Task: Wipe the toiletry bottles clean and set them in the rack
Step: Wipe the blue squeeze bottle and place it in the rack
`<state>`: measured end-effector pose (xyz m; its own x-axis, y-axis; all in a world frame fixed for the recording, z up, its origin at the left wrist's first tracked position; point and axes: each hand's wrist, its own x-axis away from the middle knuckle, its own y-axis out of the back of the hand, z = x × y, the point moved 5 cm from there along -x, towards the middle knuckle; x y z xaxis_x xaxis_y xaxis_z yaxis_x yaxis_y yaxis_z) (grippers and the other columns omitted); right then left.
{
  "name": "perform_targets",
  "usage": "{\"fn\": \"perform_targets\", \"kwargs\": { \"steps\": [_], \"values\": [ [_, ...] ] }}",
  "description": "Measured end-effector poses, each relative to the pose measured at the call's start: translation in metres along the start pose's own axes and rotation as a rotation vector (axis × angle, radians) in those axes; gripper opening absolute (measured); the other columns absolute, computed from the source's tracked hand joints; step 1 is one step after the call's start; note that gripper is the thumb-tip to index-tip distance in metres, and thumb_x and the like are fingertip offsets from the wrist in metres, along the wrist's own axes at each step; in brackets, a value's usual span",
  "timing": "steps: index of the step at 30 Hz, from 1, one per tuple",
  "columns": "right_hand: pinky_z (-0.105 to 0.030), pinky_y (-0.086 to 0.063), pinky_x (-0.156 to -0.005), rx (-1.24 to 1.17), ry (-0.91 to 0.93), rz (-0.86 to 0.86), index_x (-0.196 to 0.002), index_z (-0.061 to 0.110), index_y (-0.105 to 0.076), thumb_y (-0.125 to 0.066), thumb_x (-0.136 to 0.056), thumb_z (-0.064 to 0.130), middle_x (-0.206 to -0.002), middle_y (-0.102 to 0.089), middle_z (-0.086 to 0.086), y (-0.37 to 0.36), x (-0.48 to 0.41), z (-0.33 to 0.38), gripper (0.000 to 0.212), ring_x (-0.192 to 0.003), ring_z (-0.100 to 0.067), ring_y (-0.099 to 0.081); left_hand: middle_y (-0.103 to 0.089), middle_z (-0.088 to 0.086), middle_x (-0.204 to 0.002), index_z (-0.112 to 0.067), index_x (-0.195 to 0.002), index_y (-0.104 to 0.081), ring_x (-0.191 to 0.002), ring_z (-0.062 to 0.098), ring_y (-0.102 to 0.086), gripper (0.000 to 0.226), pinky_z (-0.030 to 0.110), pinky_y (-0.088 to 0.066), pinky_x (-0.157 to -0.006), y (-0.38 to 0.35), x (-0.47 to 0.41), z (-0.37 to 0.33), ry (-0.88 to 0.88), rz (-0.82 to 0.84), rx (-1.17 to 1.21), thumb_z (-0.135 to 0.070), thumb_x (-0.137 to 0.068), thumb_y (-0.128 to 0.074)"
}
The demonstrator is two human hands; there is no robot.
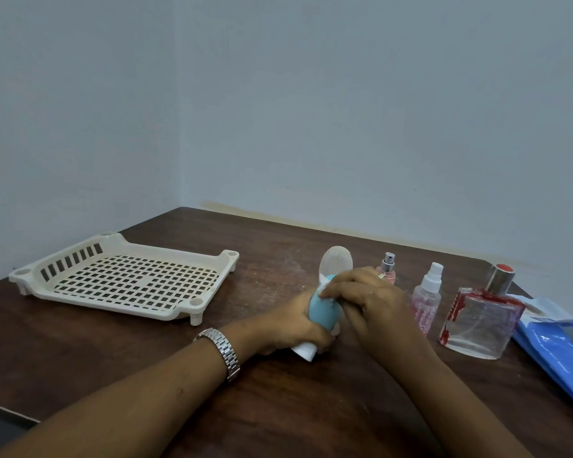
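My left hand [288,325] grips a light blue bottle [323,312] with a clear oval cap [336,264], tilted over the table. A white wipe [306,351] shows under that hand and at the bottle's neck. My right hand [364,295] presses the wipe against the bottle's upper side with curled fingers. The cream slotted rack [126,279] sits to the left with nothing in it. To the right stand a small pink spray bottle [388,267], a taller pink spray bottle [425,299] and a square glass perfume bottle [480,317] with red marks.
A blue packet of wipes [563,345] lies at the table's right edge. The brown wooden table [278,408] meets grey walls at the back and left. A dark object [0,428] shows at the lower left corner.
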<state>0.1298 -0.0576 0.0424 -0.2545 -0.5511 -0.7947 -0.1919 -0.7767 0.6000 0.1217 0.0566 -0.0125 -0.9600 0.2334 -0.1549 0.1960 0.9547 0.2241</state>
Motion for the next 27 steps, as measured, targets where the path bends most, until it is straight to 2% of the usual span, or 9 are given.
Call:
{"fn": "perform_targets", "kwargs": {
  "steps": [5, 8, 10, 14, 17, 19, 21, 23, 27],
  "values": [
    [-0.015, -0.041, -0.078, 0.01, -0.138, -0.071, -0.093, 0.014, -0.073, -0.049, -0.081, 0.016, -0.093, -0.068, 0.0, 0.005, -0.002, -0.011, 0.027, -0.088, -0.012, -0.058, -0.059, -0.005, -0.071, -0.012, -0.085, -0.053, -0.066, 0.01, -0.056, 0.026, 0.023, -0.047, -0.062, -0.002, -0.002, 0.002, 0.009, 0.024, -0.065, 0.0, -0.063, -0.061],
    [-0.02, -0.043, -0.085, 0.106, -0.093, -0.008, -0.105, 0.011, -0.07, -0.042, -0.08, 0.023, -0.105, -0.067, -0.006, -0.002, -0.001, -0.004, 0.039, -0.096, -0.019, -0.06, -0.059, -0.004, -0.074, -0.013, -0.086, -0.053, -0.069, 0.01, -0.056, 0.028, 0.024, -0.047, -0.063, -0.001, -0.002, 0.002, 0.007, 0.009, -0.063, 0.0, -0.063, -0.061],
    [-0.016, -0.038, -0.089, 0.123, -0.069, 0.011, -0.105, 0.01, -0.07, -0.042, -0.077, 0.026, -0.107, -0.067, -0.005, -0.005, -0.002, -0.001, 0.043, -0.098, -0.02, -0.06, -0.058, -0.003, -0.077, -0.016, -0.091, -0.051, -0.07, 0.009, -0.057, 0.033, 0.022, -0.048, -0.063, -0.001, -0.002, 0.003, 0.011, -0.002, -0.053, 0.002, -0.065, -0.062],
    [-0.009, -0.027, -0.095, 0.139, 0.031, 0.033, -0.098, 0.007, -0.07, -0.051, -0.077, 0.011, -0.102, -0.068, -0.005, -0.012, -0.003, 0.013, 0.029, -0.1, -0.009, -0.047, -0.06, 0.002, -0.077, -0.014, -0.092, -0.053, -0.067, 0.008, -0.061, 0.036, 0.024, -0.051, -0.063, 0.002, -0.002, 0.004, 0.018, -0.047, -0.015, 0.013, -0.071, -0.063],
    [-0.017, -0.037, -0.088, 0.237, 0.179, 0.086, -0.084, 0.007, -0.07, -0.039, -0.081, 0.01, -0.091, -0.068, -0.004, -0.029, 0.0, 0.03, 0.031, -0.089, -0.008, -0.043, -0.062, 0.01, -0.082, -0.008, -0.093, -0.056, -0.08, 0.018, -0.063, 0.031, 0.031, -0.052, -0.07, 0.003, 0.0, 0.004, -0.005, -0.076, -0.021, 0.003, -0.064, -0.062],
    [-0.024, -0.044, -0.081, 0.24, 0.201, 0.116, -0.084, 0.01, -0.069, -0.038, -0.08, 0.012, -0.09, -0.069, -0.001, -0.032, 0.002, 0.032, 0.031, -0.086, -0.009, -0.048, -0.06, 0.016, -0.09, 0.0, -0.1, -0.056, -0.087, 0.022, -0.061, 0.037, 0.034, -0.053, -0.075, 0.005, 0.001, 0.005, 0.013, -0.09, -0.024, 0.0, -0.064, -0.063],
    [-0.023, -0.041, -0.077, 0.227, 0.192, 0.13, -0.089, 0.013, -0.071, -0.039, -0.077, 0.014, -0.091, -0.07, 0.001, -0.029, 0.006, 0.029, 0.034, -0.084, -0.009, -0.051, -0.059, 0.014, -0.087, 0.001, -0.098, -0.056, -0.083, 0.016, -0.062, 0.035, 0.029, -0.053, -0.073, 0.006, 0.002, 0.004, 0.026, -0.112, -0.019, -0.002, -0.063, -0.063],
    [-0.024, -0.038, -0.08, 0.198, 0.185, 0.154, -0.097, 0.013, -0.07, -0.04, -0.078, 0.015, -0.096, -0.07, 0.002, -0.027, 0.007, 0.027, 0.036, -0.088, -0.009, -0.045, -0.058, 0.006, -0.082, -0.009, -0.09, -0.055, -0.078, 0.01, -0.061, 0.028, 0.024, -0.052, -0.069, 0.006, 0.004, 0.002, 0.029, -0.104, 0.001, -0.001, -0.064, -0.063],
    [-0.024, -0.039, -0.08, 0.207, 0.18, 0.168, -0.1, 0.014, -0.07, -0.042, -0.079, 0.014, -0.098, -0.069, 0.002, -0.03, 0.007, 0.023, 0.035, -0.088, -0.011, -0.05, -0.059, 0.006, -0.082, -0.01, -0.093, -0.056, -0.082, 0.015, -0.061, 0.031, 0.026, -0.052, -0.071, 0.007, 0.002, 0.004, 0.027, -0.105, 0.01, 0.0, -0.064, -0.061]
  ]
}}
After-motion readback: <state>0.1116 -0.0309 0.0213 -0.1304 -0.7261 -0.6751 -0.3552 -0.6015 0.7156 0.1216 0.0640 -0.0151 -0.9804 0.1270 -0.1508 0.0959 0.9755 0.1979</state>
